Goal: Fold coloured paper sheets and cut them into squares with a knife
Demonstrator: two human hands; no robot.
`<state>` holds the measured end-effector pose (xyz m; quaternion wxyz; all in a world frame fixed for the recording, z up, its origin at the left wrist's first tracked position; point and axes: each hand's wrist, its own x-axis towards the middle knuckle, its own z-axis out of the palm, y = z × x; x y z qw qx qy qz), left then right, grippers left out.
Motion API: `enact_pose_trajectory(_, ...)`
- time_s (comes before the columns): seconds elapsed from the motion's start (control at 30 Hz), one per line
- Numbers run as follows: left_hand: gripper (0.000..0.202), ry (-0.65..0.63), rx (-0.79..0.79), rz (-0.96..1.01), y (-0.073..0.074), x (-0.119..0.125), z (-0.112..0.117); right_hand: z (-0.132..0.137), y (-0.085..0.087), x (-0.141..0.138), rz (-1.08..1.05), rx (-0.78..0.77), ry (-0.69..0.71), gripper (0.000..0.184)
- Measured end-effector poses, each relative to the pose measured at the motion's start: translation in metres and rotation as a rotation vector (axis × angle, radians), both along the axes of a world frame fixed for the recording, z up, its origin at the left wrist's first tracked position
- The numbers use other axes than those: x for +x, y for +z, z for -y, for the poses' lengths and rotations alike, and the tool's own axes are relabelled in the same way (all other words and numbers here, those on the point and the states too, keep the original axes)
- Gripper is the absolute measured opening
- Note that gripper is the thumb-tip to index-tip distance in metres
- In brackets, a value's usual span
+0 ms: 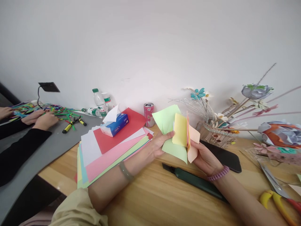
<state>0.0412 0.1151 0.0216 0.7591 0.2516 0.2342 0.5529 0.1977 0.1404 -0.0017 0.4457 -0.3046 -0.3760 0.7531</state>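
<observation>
Over the wooden table, both hands hold a cluster of coloured paper sheets. My left hand [162, 142] is closed on the left side, its thumb against the light green paper [167, 121] and the folded yellow paper [180, 130]. On the right side, my right hand [205, 158] grips the peach paper [194, 138], beside thin orange and pink edges that stand upright in the middle. Some of the fingers are hidden behind the sheets. Below the hands lies a dark green utility knife [195, 181]. A black phone [224, 156] is partly covered by my right hand.
At left, a stack of coloured paper [91, 150] carries a blue tissue pack [118, 124]. A pink can [149, 114] and plastic bottles [98, 99] stand near the wall. Right are a flower basket [213, 133] and scissors [275, 185]. A co-worker's hands [45, 120] handle coloured strips near pliers [68, 127].
</observation>
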Motion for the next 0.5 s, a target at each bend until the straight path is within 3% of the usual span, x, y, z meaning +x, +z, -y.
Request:
enact_pose_trajectory(0.3, 0.059, -0.033, 0.147, -0.019, -0.0013, -0.0019, -0.0017, 0.0005, -0.0001, -0.0023, 0.049, 0.035, 0.033, 0.028)
enact_pose_trajectory(0.5, 0.044, 0.009, 0.146, -0.217, 0.0038, -0.0045, -0.0042, 0.0048, 0.009, -0.002, 0.067, 0.019, 0.019, 0.03)
